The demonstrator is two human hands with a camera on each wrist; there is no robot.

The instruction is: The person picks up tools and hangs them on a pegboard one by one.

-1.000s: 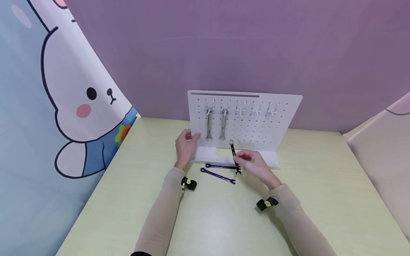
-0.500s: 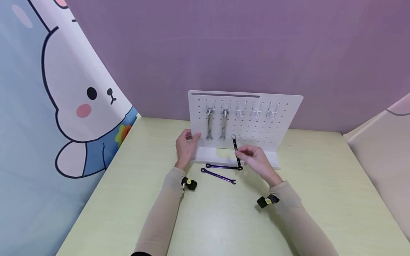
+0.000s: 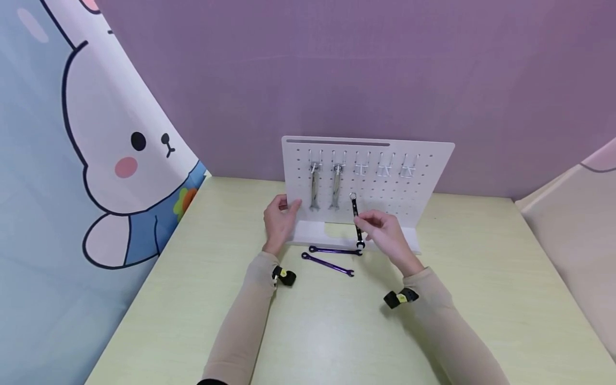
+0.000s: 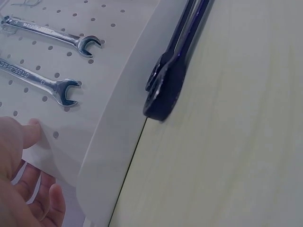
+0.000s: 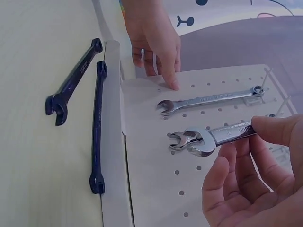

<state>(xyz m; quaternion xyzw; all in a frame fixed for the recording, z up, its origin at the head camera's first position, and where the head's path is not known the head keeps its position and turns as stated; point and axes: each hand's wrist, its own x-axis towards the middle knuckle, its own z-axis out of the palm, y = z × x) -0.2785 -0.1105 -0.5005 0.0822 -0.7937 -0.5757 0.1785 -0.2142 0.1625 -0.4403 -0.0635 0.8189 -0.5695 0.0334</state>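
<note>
My left hand (image 3: 279, 222) grips the left edge of a white pegboard (image 3: 433, 160), thumb on its front and fingers behind. In front of the board, my right hand (image 3: 385, 235) pinches a combination wrench (image 5: 229, 135) between thumb and fingers. That wrench stands nearly upright, ring end up and open jaw down. To its left, two silver wrenches, one (image 3: 314, 187) at the far left and another (image 3: 336, 190) beside it, hang from hooks by their ring ends. On the table by the board's base lie two dark purple wrenches, one (image 3: 334, 251) behind the other (image 3: 328, 264).
Three clear hooks on the board's right half carry nothing: one (image 3: 361, 169), a middle one (image 3: 384, 170) and one farther right (image 3: 407, 170). The pale table (image 3: 317, 331) reaches back to a purple backdrop (image 3: 308, 69). A cartoon curtain (image 3: 110, 123) hangs at the left.
My right hand has risen a little toward the board, lifting the wrench so its ring end sits higher. The left hand keeps its place at the board's edge.
</note>
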